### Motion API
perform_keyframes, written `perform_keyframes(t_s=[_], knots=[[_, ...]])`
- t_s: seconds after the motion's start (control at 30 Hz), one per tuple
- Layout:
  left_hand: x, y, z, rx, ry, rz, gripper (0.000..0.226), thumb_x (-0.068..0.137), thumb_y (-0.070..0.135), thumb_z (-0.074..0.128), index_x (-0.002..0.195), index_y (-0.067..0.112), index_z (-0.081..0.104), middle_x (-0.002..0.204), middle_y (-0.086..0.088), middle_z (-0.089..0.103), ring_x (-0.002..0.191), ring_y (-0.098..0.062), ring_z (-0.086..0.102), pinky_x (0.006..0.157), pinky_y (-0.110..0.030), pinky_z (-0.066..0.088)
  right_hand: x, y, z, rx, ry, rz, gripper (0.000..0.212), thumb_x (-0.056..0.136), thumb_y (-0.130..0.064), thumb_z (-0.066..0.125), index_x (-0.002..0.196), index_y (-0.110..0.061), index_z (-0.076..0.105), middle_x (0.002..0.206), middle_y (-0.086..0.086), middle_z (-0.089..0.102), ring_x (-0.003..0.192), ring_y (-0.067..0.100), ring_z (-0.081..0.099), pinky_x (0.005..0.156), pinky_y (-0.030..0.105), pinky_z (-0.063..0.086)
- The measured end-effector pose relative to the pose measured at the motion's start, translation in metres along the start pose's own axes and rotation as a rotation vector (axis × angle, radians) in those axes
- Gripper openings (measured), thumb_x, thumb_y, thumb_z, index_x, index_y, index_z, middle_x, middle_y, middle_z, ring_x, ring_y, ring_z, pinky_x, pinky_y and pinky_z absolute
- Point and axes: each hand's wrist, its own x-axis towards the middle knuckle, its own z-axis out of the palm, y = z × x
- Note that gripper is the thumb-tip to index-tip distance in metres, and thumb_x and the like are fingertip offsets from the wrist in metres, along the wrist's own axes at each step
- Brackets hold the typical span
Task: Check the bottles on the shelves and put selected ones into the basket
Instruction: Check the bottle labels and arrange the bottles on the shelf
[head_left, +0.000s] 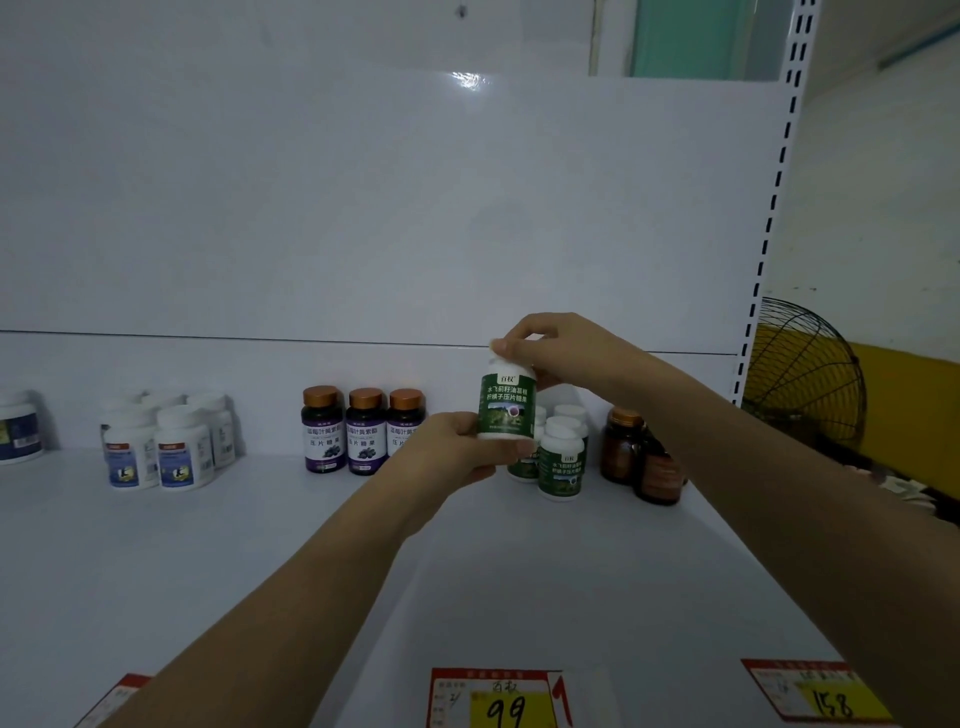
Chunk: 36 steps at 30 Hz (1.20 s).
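Note:
A white bottle with a green label (508, 404) is held upright above the white shelf (260, 545). My left hand (457, 447) grips its base from the left and below. My right hand (556, 353) pinches its white cap from above. Behind it on the shelf stand more green-label bottles (561, 460). To the left are three purple-label bottles with copper caps (363, 431). No basket is in view.
White bottles with blue labels (166, 447) stand at the left, and another bottle (21, 428) sits at the far left edge. Dark amber bottles (644, 457) stand on the right. Price tags (498, 696) line the front edge. A black fan (805, 374) stands beyond the shelf upright.

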Motion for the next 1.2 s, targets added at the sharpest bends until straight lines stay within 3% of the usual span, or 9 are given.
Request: perform_keyframes(t_s=[0.2,0.37,0.5,0.57,0.7,0.83,0.97,1.07,1.2], knots=[[-0.003,0.004,-0.001,-0.141,-0.044,0.07,0.031,0.079,0.002,0.07,0.104,0.019,0.063,0.099,0.003,0.073,0.093,-0.005,0.068,0.084,-0.019,0.05,-0.007,-0.003,-0.003,0.067,0.073,-0.137,0.026,0.086,-0.04,0.065,0.102,-0.02,0.067,0.096,-0.001,0.071,0.091,0.014,0.068,0.089,0.032,0.054],[-0.006,0.01,0.0,0.019,0.004,0.12,0.039,0.079,0.017,0.073,0.116,0.016,0.062,0.104,0.002,0.072,0.1,-0.009,0.066,0.096,-0.029,0.047,-0.01,-0.005,-0.011,0.411,-0.057,-0.082,0.024,0.095,-0.014,0.053,0.118,-0.01,0.06,0.115,0.009,0.064,0.103,0.019,0.062,0.093,0.031,0.051],[-0.004,0.014,0.009,0.046,0.181,0.167,0.043,0.073,0.019,0.079,0.11,0.013,0.058,0.095,0.0,0.072,0.085,-0.005,0.066,0.065,-0.012,0.048,-0.008,-0.011,-0.005,0.197,0.031,-0.046,0.034,0.09,-0.041,0.059,0.112,-0.014,0.062,0.109,0.003,0.066,0.099,0.016,0.065,0.088,0.029,0.054],[-0.003,0.015,0.01,0.063,0.196,0.171,0.043,0.073,0.019,0.08,0.107,0.013,0.056,0.093,0.001,0.071,0.08,-0.003,0.064,0.054,-0.007,0.046,-0.007,-0.012,-0.007,0.166,0.105,-0.06,0.029,0.089,-0.038,0.063,0.106,-0.015,0.066,0.099,0.0,0.067,0.09,0.014,0.065,0.08,0.025,0.055],[-0.007,0.02,0.008,0.115,0.089,0.132,0.043,0.077,0.027,0.076,0.115,0.019,0.059,0.107,0.005,0.069,0.096,-0.006,0.063,0.082,-0.021,0.048,-0.007,-0.009,-0.01,0.308,0.051,-0.102,0.019,0.094,-0.015,0.057,0.11,-0.014,0.067,0.11,0.005,0.067,0.102,0.017,0.063,0.089,0.029,0.053],[-0.009,0.021,0.01,0.158,0.164,0.214,0.05,0.076,0.018,0.076,0.122,0.013,0.057,0.108,0.002,0.067,0.088,-0.003,0.063,0.064,-0.008,0.048,-0.007,-0.012,-0.003,0.636,-0.023,-0.085,0.02,0.094,-0.006,0.05,0.111,-0.008,0.06,0.106,0.007,0.065,0.102,0.02,0.061,0.097,0.031,0.048],[-0.011,0.015,0.012,0.158,0.316,0.276,0.05,0.071,0.019,0.081,0.114,0.013,0.055,0.099,0.004,0.066,0.083,0.001,0.062,0.058,-0.007,0.047,-0.008,-0.003,0.008,0.295,0.081,-0.052,0.035,0.087,-0.042,0.064,0.114,-0.019,0.063,0.11,-0.001,0.066,0.106,0.017,0.062,0.099,0.038,0.049],[-0.011,0.015,0.014,0.179,0.302,0.24,0.048,0.072,0.026,0.08,0.109,0.019,0.051,0.094,0.01,0.06,0.081,0.001,0.059,0.057,-0.007,0.042,-0.007,0.004,0.009,0.388,0.099,-0.041,0.04,0.088,-0.032,0.065,0.124,-0.017,0.059,0.119,0.006,0.064,0.107,0.018,0.063,0.097,0.036,0.051],[-0.008,0.013,0.012,0.199,0.188,0.19,0.054,0.079,0.028,0.074,0.126,0.016,0.052,0.114,0.003,0.063,0.097,-0.009,0.06,0.068,-0.012,0.043,-0.005,0.005,0.01,0.556,0.015,-0.047,0.036,0.093,-0.015,0.058,0.129,-0.013,0.053,0.119,0.008,0.064,0.111,0.02,0.061,0.096,0.035,0.051]])
